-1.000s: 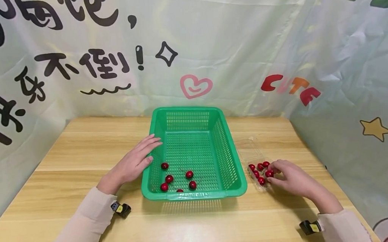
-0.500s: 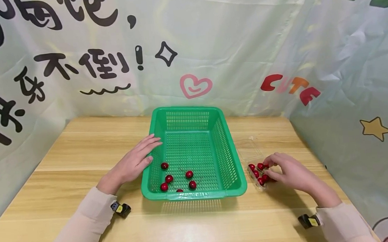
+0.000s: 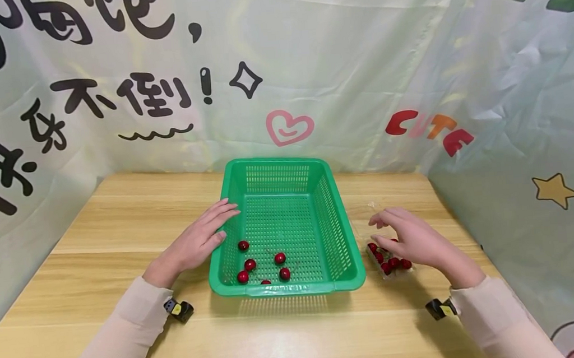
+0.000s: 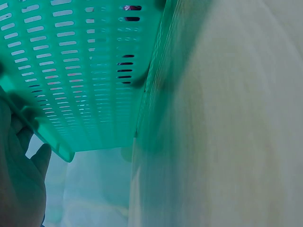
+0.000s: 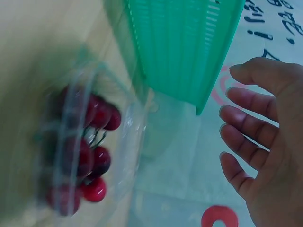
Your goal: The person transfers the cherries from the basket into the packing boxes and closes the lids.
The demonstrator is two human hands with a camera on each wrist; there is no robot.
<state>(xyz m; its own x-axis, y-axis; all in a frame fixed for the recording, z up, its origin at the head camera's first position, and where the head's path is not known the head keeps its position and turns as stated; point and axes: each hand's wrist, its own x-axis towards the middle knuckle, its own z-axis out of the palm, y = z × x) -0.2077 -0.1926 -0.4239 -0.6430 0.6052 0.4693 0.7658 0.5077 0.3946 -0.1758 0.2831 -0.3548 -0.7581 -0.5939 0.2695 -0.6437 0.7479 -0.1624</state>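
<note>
My left hand (image 3: 198, 239) rests on the left rim of a green plastic basket (image 3: 337, 214), its fingers reaching over the edge. Several dark red cherries (image 3: 280, 258) lie on the basket's floor, mostly toward its near left side. Right of the basket is a clear plastic box (image 5: 128, 142), holding several more cherries (image 5: 100, 161), some with green stems. Above this box hovers my right hand (image 3: 410, 237), fingers spread and loosely bent, with nothing between them. In the head view it hides part of the box and its contents.
The box's transparent lid (image 3: 363, 218) lies folded back on the wooden table (image 3: 279, 342). A printed fabric backdrop (image 3: 348, 56) stands behind the table and along its sides. Small black devices (image 3: 178, 309) are worn at both wrists.
My right hand has let go of a cherry in the box and risen up and leftward, fingers parting. One cherry now sits at the box's near right. The left hand and basket stayed put.
</note>
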